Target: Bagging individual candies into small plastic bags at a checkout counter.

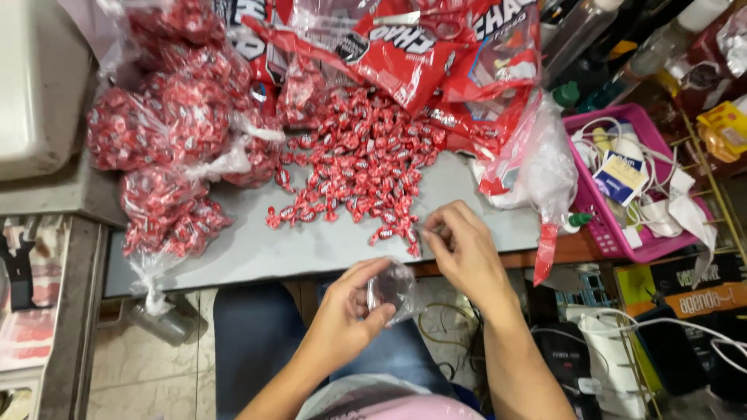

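Small clear plastic bag (393, 289), thin, light, floppy, pinched by left hand (346, 315); best held at rim. Right hand (464, 249) at one o'clock, fingertips closed near red wrapped candies (358, 159).

We see bare forearms, no sleeves — left hand (346, 315) and right hand (463, 253) without rings — above blue jeans (257, 334).

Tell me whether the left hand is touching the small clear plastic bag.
Touching. The head view shows the left hand pinching the small clear plastic bag between thumb and fingers, held open just below the table edge.
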